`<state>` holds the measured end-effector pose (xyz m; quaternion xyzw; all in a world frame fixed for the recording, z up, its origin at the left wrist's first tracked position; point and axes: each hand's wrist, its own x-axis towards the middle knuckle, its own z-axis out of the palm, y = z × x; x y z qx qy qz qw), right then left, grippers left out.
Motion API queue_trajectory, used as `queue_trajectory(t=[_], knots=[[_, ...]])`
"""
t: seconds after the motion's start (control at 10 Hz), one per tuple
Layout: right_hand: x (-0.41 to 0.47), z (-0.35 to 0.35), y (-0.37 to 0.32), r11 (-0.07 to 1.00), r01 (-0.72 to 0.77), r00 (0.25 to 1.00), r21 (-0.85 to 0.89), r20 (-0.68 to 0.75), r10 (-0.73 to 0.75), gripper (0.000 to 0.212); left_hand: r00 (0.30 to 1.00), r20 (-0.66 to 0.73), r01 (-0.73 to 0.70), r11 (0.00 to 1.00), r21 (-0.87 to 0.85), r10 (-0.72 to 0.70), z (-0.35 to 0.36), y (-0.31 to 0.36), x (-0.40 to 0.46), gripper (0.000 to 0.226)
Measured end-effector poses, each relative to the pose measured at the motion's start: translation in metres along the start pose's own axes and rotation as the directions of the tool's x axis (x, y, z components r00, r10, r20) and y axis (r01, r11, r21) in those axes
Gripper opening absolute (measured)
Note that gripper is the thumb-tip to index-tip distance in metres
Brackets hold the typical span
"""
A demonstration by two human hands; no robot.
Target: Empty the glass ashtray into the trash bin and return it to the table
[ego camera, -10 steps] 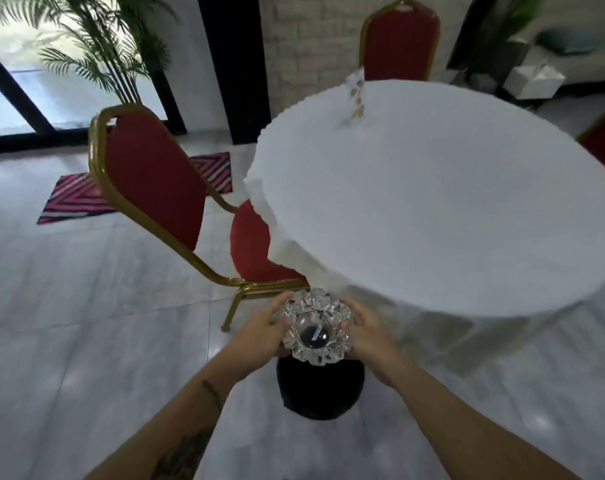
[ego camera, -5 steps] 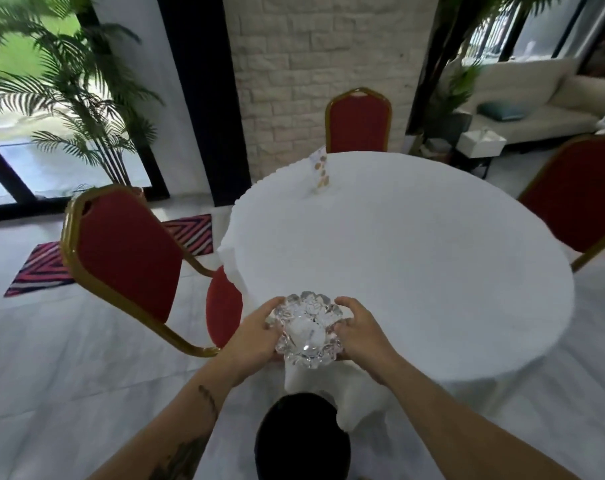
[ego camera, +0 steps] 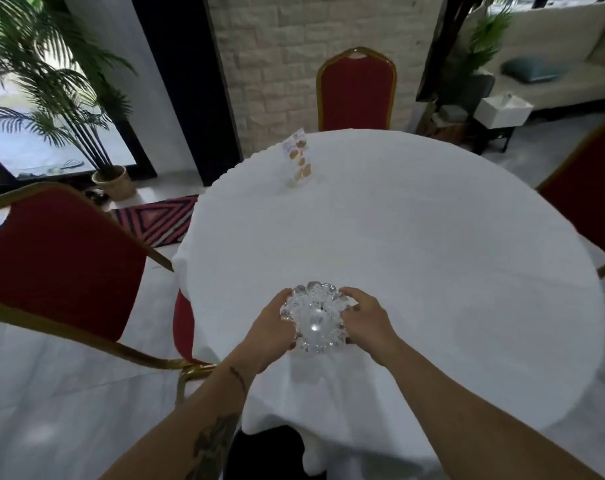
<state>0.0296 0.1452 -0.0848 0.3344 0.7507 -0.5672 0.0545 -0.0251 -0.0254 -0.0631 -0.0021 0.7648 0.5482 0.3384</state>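
Near the table's front edge, over the white cloth, sits the glass ashtray (ego camera: 315,317), held between both hands. It is clear cut glass with a scalloped, lumpy rim and a round smooth bowl that catches a bright spot of light; the bowl looks clean. Whether its base touches the cloth cannot be told. The left hand (ego camera: 270,332) curls around the ashtray's left side, its grip pressed on the rim, and the right hand (ego camera: 367,318) does the same on the right side, fingers bent over the edge.

Far across the table (ego camera: 415,254) from the ashtray stands a small card (ego camera: 299,157) with orange pictures; its writing is too small to read.

Beyond the ashtray the cloth lies bare and wide right up to the card. Just below the ashtray the cloth falls over the rim in folds, and the dark trash bin (ego camera: 270,452) stands under that drop. A red chair (ego camera: 62,261) with a gold frame stands close to the left of the ashtray.
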Motion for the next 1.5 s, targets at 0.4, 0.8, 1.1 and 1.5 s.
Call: queue_trajectory(t=[0.4,0.8,1.1,1.5], knots=[[0.049,-0.026,0.01,0.996,-0.003,1.0,-0.094,-0.029,0.0,0.053,0.991,-0.112,0.083,0.996,0.044,-0.077,0.035,-0.012,0.066,0.061],[0.054,-0.032,0.009,0.996,-0.002,1.0,-0.085,-0.02,0.0,0.057,0.991,-0.132,0.037,0.992,0.118,-0.021,0.044,-0.003,0.062,0.069],[0.051,-0.035,0.008,0.984,0.023,0.999,-0.178,0.033,-0.017,0.057,0.99,-0.135,-0.016,0.969,0.248,0.051,0.05,0.013,0.041,0.067],[0.009,-0.03,-0.058,0.864,0.157,0.986,-0.479,0.023,-0.167,0.071,0.987,-0.072,-0.058,0.737,0.673,0.144,-0.028,0.042,0.009,0.069]])
